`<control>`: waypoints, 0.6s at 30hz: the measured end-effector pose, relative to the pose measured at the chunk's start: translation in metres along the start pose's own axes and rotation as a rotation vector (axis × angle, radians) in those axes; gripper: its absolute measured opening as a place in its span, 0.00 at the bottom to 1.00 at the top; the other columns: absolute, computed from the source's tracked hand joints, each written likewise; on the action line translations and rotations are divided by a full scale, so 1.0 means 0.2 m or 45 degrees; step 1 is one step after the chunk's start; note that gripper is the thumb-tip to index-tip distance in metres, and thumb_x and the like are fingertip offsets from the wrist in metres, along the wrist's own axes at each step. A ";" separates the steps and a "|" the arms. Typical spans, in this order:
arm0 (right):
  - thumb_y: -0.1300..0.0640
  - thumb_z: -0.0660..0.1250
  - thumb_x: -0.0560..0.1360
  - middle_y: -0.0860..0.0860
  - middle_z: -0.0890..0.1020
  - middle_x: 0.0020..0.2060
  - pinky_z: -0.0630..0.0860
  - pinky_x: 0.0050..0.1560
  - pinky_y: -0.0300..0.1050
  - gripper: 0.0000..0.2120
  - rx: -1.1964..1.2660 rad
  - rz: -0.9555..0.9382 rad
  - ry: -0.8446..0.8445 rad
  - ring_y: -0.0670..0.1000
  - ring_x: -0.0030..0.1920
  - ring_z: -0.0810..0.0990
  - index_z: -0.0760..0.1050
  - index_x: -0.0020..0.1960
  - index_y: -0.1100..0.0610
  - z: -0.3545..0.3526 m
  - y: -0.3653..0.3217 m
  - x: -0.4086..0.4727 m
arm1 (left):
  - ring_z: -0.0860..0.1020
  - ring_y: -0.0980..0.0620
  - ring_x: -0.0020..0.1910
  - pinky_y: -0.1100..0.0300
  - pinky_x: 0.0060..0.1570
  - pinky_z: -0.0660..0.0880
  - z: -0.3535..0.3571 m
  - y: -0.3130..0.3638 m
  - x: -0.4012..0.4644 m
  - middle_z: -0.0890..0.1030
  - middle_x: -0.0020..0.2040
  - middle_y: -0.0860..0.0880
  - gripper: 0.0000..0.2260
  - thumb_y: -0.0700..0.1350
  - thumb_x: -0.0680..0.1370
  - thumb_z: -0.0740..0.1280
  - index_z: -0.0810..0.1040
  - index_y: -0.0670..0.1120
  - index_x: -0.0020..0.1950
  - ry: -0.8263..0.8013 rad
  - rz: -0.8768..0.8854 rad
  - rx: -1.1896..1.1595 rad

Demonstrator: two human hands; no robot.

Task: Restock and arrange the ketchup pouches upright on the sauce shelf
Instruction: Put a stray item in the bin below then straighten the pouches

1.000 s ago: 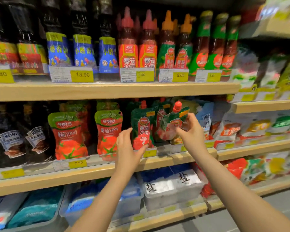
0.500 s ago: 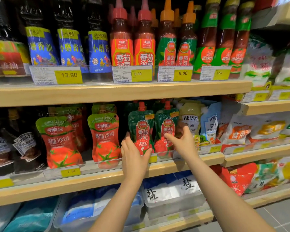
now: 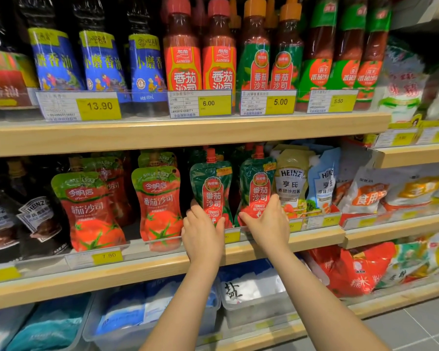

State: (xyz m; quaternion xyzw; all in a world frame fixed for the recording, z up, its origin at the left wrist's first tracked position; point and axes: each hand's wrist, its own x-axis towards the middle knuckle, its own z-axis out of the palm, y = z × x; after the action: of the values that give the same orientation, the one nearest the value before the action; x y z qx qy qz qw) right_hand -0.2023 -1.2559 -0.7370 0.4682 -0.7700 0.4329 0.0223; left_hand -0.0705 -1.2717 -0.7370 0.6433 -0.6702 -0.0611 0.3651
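Two green ketchup pouches with red caps stand upright side by side on the middle shelf (image 3: 314, 236). My left hand (image 3: 202, 234) grips the bottom of the left green pouch (image 3: 211, 183). My right hand (image 3: 268, 224) grips the bottom of the right green pouch (image 3: 257, 183). More green pouches show dimly behind them. To the left stand two red-and-green ketchup pouches (image 3: 86, 211) (image 3: 159, 203), upright, with others behind.
Heinz salad-dressing pouches (image 3: 290, 183) crowd the right green pouch. Dark Heinz bottles (image 3: 36, 219) stand at far left. Ketchup and sesame-oil bottles (image 3: 183, 59) fill the upper shelf. Plastic bins of salt bags (image 3: 251, 295) sit below. Price tags line the shelf edges.
The right hand brought a tilted green pouch down and stood it upright beside the other. Both hands now hold the pouch bottoms. The camera moved closer to the shelf.
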 end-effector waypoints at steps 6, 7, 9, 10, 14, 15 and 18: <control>0.42 0.73 0.63 0.54 0.78 0.49 0.76 0.50 0.58 0.28 0.049 -0.034 -0.034 0.58 0.50 0.77 0.63 0.50 0.55 -0.02 0.01 0.00 | 0.73 0.44 0.60 0.52 0.55 0.73 -0.01 -0.02 0.00 0.75 0.59 0.42 0.30 0.55 0.74 0.66 0.62 0.38 0.67 -0.027 0.021 -0.040; 0.42 0.74 0.62 0.54 0.79 0.48 0.76 0.50 0.58 0.28 0.058 -0.036 -0.034 0.58 0.50 0.78 0.63 0.50 0.55 -0.02 0.01 0.00 | 0.73 0.44 0.60 0.52 0.54 0.73 -0.01 -0.01 0.00 0.75 0.59 0.42 0.30 0.55 0.74 0.66 0.62 0.38 0.67 -0.030 0.019 -0.041; 0.42 0.74 0.62 0.54 0.79 0.47 0.76 0.49 0.58 0.28 0.066 -0.037 -0.023 0.58 0.49 0.78 0.62 0.49 0.54 -0.02 0.00 -0.01 | 0.73 0.44 0.59 0.52 0.54 0.73 -0.01 -0.01 0.01 0.75 0.59 0.42 0.30 0.55 0.74 0.66 0.62 0.38 0.67 -0.031 0.016 -0.049; 0.42 0.74 0.62 0.54 0.79 0.47 0.76 0.49 0.58 0.27 0.072 -0.036 -0.019 0.58 0.48 0.78 0.61 0.48 0.53 -0.02 0.00 -0.01 | 0.73 0.44 0.60 0.52 0.55 0.72 -0.01 -0.01 0.00 0.75 0.60 0.42 0.30 0.55 0.74 0.67 0.62 0.38 0.68 -0.033 0.014 -0.054; 0.42 0.74 0.61 0.53 0.78 0.47 0.76 0.50 0.57 0.28 0.094 -0.018 -0.047 0.56 0.49 0.77 0.62 0.49 0.53 -0.02 -0.01 -0.02 | 0.72 0.44 0.60 0.53 0.56 0.72 -0.02 -0.01 0.00 0.73 0.60 0.42 0.32 0.55 0.75 0.66 0.60 0.38 0.69 -0.039 0.012 -0.093; 0.42 0.75 0.61 0.53 0.78 0.48 0.76 0.52 0.58 0.29 0.115 -0.008 -0.061 0.56 0.51 0.77 0.63 0.51 0.54 -0.03 -0.01 -0.02 | 0.71 0.44 0.62 0.54 0.57 0.71 -0.03 -0.01 -0.01 0.72 0.61 0.42 0.32 0.55 0.75 0.66 0.59 0.38 0.70 -0.035 0.026 -0.115; 0.41 0.74 0.62 0.55 0.73 0.60 0.72 0.61 0.54 0.40 0.233 0.009 0.005 0.56 0.62 0.70 0.62 0.65 0.57 -0.06 -0.02 -0.05 | 0.64 0.47 0.68 0.58 0.63 0.66 -0.09 -0.04 -0.09 0.66 0.67 0.44 0.36 0.54 0.74 0.67 0.53 0.40 0.74 -0.026 0.134 -0.294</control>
State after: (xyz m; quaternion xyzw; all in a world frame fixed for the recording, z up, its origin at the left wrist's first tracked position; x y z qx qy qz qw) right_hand -0.1991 -1.2424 -0.7321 0.4647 -0.7288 0.5024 -0.0207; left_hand -0.0560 -1.2505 -0.7350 0.5604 -0.6952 -0.1253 0.4324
